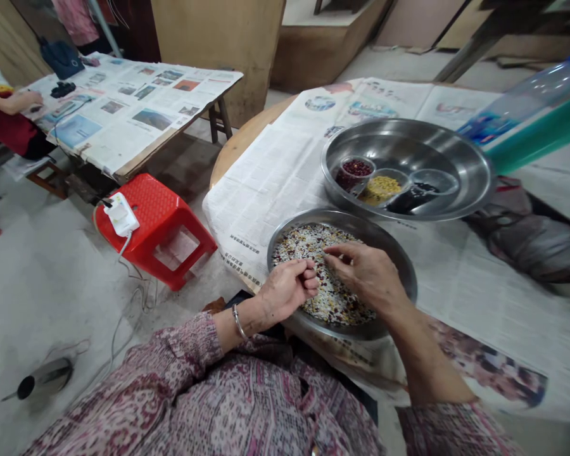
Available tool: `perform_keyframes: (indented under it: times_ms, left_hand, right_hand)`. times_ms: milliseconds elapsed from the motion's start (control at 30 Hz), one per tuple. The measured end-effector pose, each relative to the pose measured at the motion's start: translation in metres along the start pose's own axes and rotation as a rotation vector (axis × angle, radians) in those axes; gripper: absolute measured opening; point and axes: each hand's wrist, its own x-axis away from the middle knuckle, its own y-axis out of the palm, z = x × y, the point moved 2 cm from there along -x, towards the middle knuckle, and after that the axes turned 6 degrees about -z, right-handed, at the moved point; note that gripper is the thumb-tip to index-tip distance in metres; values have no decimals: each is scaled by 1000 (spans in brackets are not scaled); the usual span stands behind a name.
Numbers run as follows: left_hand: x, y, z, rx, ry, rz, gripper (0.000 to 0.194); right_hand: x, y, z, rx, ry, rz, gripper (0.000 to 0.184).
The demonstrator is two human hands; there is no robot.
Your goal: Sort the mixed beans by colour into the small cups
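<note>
A metal bowl (411, 288) in front of me holds a mixture (308, 240) of white grains with dark red, yellow and black beans. Over its left side, my left hand (289, 291) is turned partly palm up, fingers curled in; whatever they hold is hidden. My right hand (370, 275) hangs above the mixture from the right, thumb and fingers drawn together, and anything between the tips is too small to make out. Behind stands a wider metal basin (470, 171) with three clear cups, holding red beans (357, 168), yellow beans (380, 188) and black beans (415, 193).
Newspaper (256, 183) covers the round table. A large plastic bottle (527, 101) and a grey bag (536, 234) lie at right. To the left, a red stool (152, 202) carries a power strip (121, 215); its cord trails over the floor. A person's arm (16, 101) rests at another table.
</note>
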Motion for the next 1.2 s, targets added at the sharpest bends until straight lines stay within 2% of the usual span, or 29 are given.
perform_keyframes:
  times_ms: [167, 333, 567, 733, 867, 1000, 1067, 1200]
  left_hand:
    - [0, -1, 0, 3, 5, -16, 16]
    - [-1, -1, -1, 0, 3, -18, 16]
    - [-2, -1, -1, -8, 7, -26, 16]
    - [-2, -2, -1, -4, 16, -26, 16]
    - [-3, -2, -1, -22, 31, 20, 14]
    - [-2, 2, -2, -19, 30, 6, 18]
    - [-2, 3, -1, -20, 37, 13, 23]
    - [-1, 3, -1, -23, 17, 13, 26]
  right_hand:
    - [-3, 7, -8, 153, -101, -70, 26]
    - [0, 7, -11, 215, -118, -44, 29]
    - [3, 2, 0, 172, 50, 6, 27]
    - [7, -4, 8, 19, 90, 45, 28]
    - [13, -12, 9, -159, 135, 71, 30]
    - [17, -16, 1, -413, 53, -90, 39]
    - [16, -16, -3, -438, 25, -136, 40]
    - [2, -15, -6, -327, 36, -2, 31]
